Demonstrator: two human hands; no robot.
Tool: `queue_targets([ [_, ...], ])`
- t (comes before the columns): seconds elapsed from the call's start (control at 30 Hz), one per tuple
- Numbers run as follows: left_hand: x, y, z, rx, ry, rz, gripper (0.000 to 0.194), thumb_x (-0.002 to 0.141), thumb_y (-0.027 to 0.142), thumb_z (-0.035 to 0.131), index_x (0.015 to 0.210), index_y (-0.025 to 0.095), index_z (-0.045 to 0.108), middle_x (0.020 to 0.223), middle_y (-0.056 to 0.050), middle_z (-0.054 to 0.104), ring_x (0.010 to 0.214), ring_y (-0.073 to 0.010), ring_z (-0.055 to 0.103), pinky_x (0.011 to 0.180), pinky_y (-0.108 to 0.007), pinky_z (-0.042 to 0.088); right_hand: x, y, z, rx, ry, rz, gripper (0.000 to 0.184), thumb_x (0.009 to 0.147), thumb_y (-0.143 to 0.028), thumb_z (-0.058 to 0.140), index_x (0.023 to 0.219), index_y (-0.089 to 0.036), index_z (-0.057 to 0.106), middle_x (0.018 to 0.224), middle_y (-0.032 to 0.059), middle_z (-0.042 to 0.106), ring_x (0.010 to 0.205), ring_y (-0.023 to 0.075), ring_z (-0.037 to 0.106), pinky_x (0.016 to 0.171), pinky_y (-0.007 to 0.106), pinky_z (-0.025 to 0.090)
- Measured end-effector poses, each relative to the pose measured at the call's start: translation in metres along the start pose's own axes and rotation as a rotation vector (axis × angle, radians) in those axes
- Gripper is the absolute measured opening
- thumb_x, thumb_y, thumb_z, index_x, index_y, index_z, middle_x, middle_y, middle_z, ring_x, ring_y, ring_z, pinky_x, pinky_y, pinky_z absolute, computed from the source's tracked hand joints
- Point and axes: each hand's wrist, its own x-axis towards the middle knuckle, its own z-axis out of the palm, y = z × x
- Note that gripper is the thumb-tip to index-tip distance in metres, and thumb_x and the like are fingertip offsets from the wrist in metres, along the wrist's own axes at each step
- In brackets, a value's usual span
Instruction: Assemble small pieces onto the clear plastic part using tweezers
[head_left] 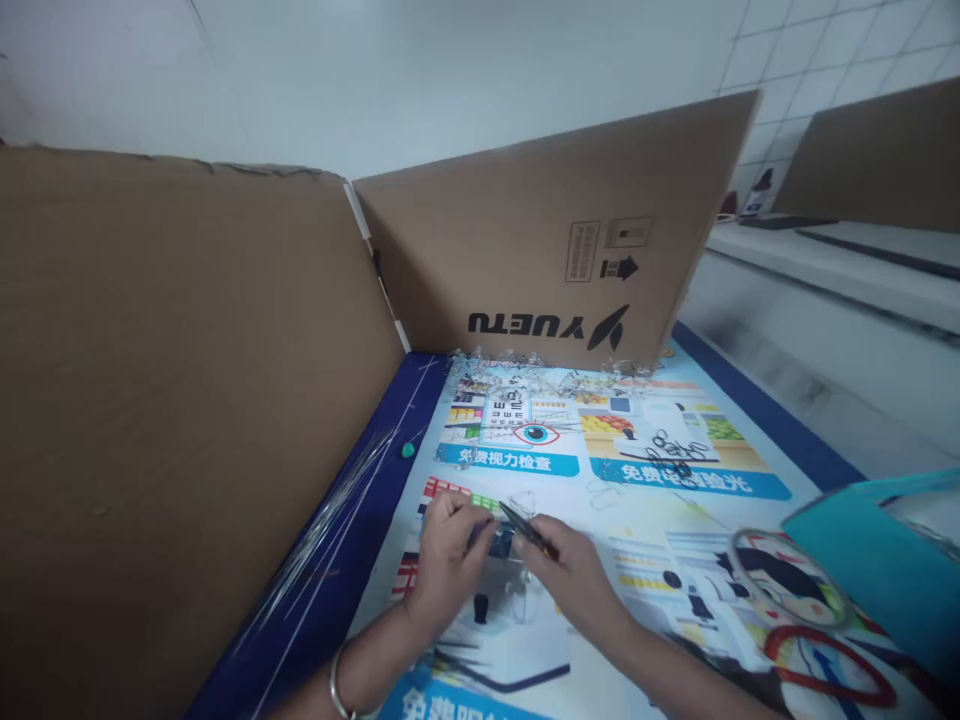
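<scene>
My left hand [444, 555] is closed in a pinch over something small and dark on the printed poster [645, 520], and a silver bangle sits on its wrist. Beside it, my right hand [571, 573] grips small dark pliers [525, 526], whose tip points left toward my left fingers. A thin wire loop [519, 497] lies just beyond the plier tip. What my left fingers hold is too small to name.
Cardboard walls [187, 400] stand at the left and back. Long thin wires [330, 530] lie along the left wall. Small dark rings [669, 455] and wire scraps [540, 362] lie farther back. A teal box [870, 570] and a red ring [829, 665] are at the right.
</scene>
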Motion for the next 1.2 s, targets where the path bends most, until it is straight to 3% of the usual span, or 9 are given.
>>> queue_targets([
  [0.2, -0.004, 0.003, -0.002, -0.035, -0.046, 0.146, 0.011, 0.081, 0.014, 0.048, 0.080, 0.018, 0.058, 0.074, -0.004, 0.060, 0.072, -0.0156, 0.055, 0.066, -0.027, 0.043, 0.001, 0.003, 0.004, 0.066, -0.002, 0.008, 0.027, 0.077, -0.038, 0.046, 0.059, -0.019, 0.037, 0.055, -0.0058, 0.032, 0.054, 0.0090, 0.033, 0.049, 0.021, 0.025],
  [0.43, -0.005, -0.001, 0.000, -0.015, -0.102, 0.134, 0.011, 0.084, 0.015, 0.042, 0.083, 0.018, 0.053, 0.080, -0.005, 0.060, 0.076, -0.0174, 0.054, 0.069, -0.031, 0.042, 0.002, 0.001, 0.002, 0.153, -0.059, 0.007, 0.026, 0.077, -0.038, 0.046, 0.062, -0.018, 0.039, 0.056, -0.0058, 0.032, 0.055, 0.0089, 0.033, 0.049, 0.021, 0.025],
  [0.57, -0.005, -0.005, -0.001, 0.052, -0.077, 0.169, 0.011, 0.083, 0.014, 0.041, 0.082, 0.018, 0.051, 0.078, -0.005, 0.058, 0.075, -0.0180, 0.051, 0.069, -0.032, 0.040, 0.002, 0.005, 0.002, 0.167, -0.081, 0.009, 0.026, 0.078, -0.038, 0.046, 0.062, -0.018, 0.039, 0.057, -0.0059, 0.032, 0.055, 0.0087, 0.032, 0.049, 0.021, 0.025],
  [0.83, -0.003, -0.007, -0.003, 0.116, -0.083, 0.160, 0.012, 0.084, 0.015, 0.039, 0.077, 0.016, 0.049, 0.072, -0.005, 0.053, 0.071, -0.0178, 0.047, 0.065, -0.032, 0.037, 0.003, 0.009, 0.004, 0.041, -0.062, -0.030, 0.025, 0.079, -0.037, 0.046, 0.063, -0.018, 0.044, 0.057, -0.0052, 0.038, 0.056, 0.0098, 0.038, 0.050, 0.021, 0.028],
  [0.97, -0.002, -0.010, -0.002, 0.129, -0.048, 0.140, 0.012, 0.084, 0.016, 0.040, 0.077, 0.017, 0.049, 0.071, -0.004, 0.052, 0.070, -0.0174, 0.047, 0.065, -0.031, 0.037, 0.002, 0.012, 0.000, -0.122, 0.060, -0.175, 0.021, 0.080, -0.035, 0.048, 0.068, -0.018, 0.050, 0.063, -0.0017, 0.048, 0.060, 0.0124, 0.045, 0.054, 0.023, 0.034],
  [1.07, -0.001, -0.013, -0.002, 0.140, -0.022, 0.130, 0.010, 0.084, 0.017, 0.041, 0.080, 0.017, 0.050, 0.072, -0.004, 0.052, 0.070, -0.0172, 0.047, 0.065, -0.031, 0.037, 0.001, 0.012, -0.006, -0.234, 0.208, -0.425, 0.012, 0.082, -0.028, 0.047, 0.079, -0.019, 0.053, 0.073, 0.0026, 0.054, 0.070, 0.0149, 0.048, 0.063, 0.026, 0.038],
  [1.13, 0.000, -0.014, -0.002, 0.156, -0.028, 0.127, 0.010, 0.084, 0.017, 0.041, 0.079, 0.017, 0.051, 0.072, -0.004, 0.053, 0.071, -0.0174, 0.048, 0.066, -0.031, 0.038, 0.000, 0.011, -0.010, -0.347, 0.219, -0.597, 0.009, 0.081, -0.023, 0.046, 0.084, -0.019, 0.054, 0.075, 0.0038, 0.055, 0.072, 0.0155, 0.048, 0.066, 0.028, 0.038],
  [1.2, 0.002, -0.015, -0.002, 0.168, -0.036, 0.116, 0.011, 0.084, 0.017, 0.042, 0.078, 0.017, 0.051, 0.072, -0.004, 0.054, 0.072, -0.0175, 0.049, 0.067, -0.030, 0.038, -0.002, 0.009, -0.011, -0.491, 0.182, -0.672, 0.009, 0.080, -0.019, 0.046, 0.083, -0.019, 0.055, 0.073, 0.0034, 0.055, 0.071, 0.0157, 0.046, 0.066, 0.029, 0.036],
])
